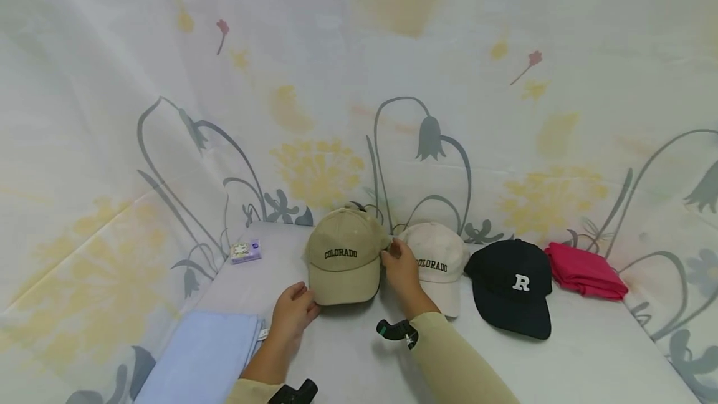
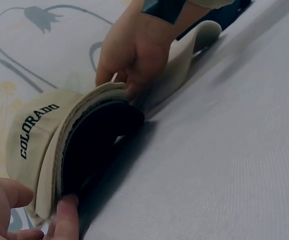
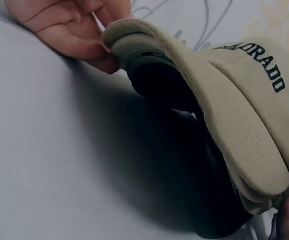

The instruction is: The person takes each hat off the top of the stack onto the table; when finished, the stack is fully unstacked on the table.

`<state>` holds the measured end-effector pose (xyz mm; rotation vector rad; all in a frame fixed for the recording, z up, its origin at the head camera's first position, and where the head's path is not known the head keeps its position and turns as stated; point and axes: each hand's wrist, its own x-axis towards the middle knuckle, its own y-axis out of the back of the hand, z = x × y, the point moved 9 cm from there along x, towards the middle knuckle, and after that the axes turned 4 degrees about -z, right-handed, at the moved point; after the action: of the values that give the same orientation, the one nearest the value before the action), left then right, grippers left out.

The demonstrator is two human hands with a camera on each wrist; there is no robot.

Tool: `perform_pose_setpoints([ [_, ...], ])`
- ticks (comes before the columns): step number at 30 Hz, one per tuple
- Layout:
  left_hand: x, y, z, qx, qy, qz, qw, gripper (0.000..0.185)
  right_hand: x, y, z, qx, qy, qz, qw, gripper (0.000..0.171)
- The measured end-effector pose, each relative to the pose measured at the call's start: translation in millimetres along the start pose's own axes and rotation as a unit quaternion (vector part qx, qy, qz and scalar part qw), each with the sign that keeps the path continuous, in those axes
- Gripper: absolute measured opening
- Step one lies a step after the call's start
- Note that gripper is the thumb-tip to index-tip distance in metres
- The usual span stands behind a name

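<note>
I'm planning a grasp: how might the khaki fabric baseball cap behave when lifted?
The khaki fabric baseball cap is probably light, being sewn cloth. Its smoothly curved brim looks fairly stiff. With a dark layer showing beneath, it may slide or lift as a stack.

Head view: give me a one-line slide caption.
Left hand and right hand grip a khaki cap beside a row: cream cap, black cap, red cloth.

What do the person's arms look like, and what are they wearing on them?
The left sleeve and right sleeve are plain khaki. Each wrist wears a chunky black gadget: the left gadget has a rounded end, and the right gadget shows a small green mark. The left grip and right grip are bare hands, without gloves.
</note>
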<state>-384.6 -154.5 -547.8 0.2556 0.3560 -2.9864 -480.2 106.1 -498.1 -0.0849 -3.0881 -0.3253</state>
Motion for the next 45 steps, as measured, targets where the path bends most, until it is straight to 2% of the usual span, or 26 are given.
perform_pose_setpoints([
  [6, 2.3, -3.4, 1.3, 0.007, -0.006, -0.002, 1.0000, 0.058, 2, -7, 3, 0.057, -0.024, -0.031, 0.998, 0.066],
  [12, -1.6, -6.7, 5.3, 0.034, -0.015, -0.007, 0.9993, 0.056, 1, -11, 6, 0.095, -0.032, -0.033, 0.994, 0.057],
  [22, -3.7, -5.8, 3.5, 0.047, -0.014, -0.007, 0.9988, 0.056, -8, -13, 4, 0.145, -0.010, -0.026, 0.989, 0.054],
  [37, -16.3, -9.1, 6.0, 0.053, -0.002, -0.004, 0.9986, 0.060, -24, -3, -10, 0.161, 0.011, -0.005, 0.987, 0.048],
  [45, -34.2, -15.3, 11.2, 0.099, -0.012, -0.010, 0.9950, 0.058, -41, 10, -6, 0.158, -0.001, -0.004, 0.988, 0.051],
])
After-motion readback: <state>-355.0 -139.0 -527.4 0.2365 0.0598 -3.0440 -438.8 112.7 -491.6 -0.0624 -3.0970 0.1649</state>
